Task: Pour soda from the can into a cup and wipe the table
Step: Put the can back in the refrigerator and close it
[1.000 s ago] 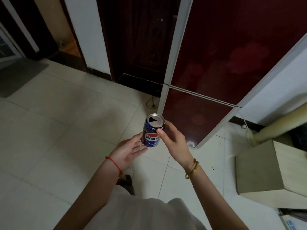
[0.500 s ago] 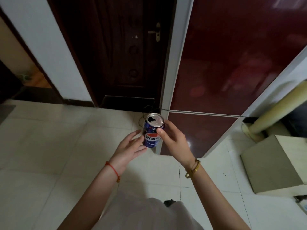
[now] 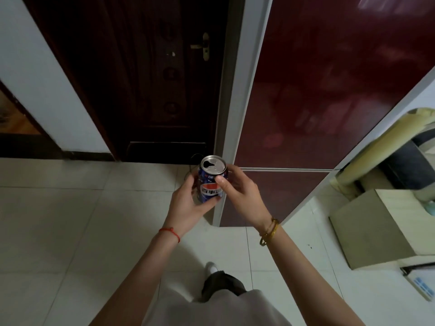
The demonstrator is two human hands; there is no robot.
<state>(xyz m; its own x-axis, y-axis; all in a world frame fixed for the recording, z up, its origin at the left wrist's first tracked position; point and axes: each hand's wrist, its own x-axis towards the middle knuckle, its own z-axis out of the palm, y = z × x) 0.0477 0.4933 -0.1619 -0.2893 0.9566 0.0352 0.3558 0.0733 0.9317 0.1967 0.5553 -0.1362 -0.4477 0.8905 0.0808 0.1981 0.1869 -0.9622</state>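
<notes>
Above the tiled floor [image 3: 70, 220], both the left hand [image 3: 188, 205] and right hand [image 3: 237, 191] grasp the opened Pepsi can [image 3: 211, 178] upright, likely to avoid spilling.

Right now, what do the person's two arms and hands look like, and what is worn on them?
Both forearms are bare, with no sleeves reaching them. The left hand has a thin red string bracelet at the wrist. The right hand has gold-coloured bangles at the wrist; their number is hard to tell. No rings or gloves show.
</notes>
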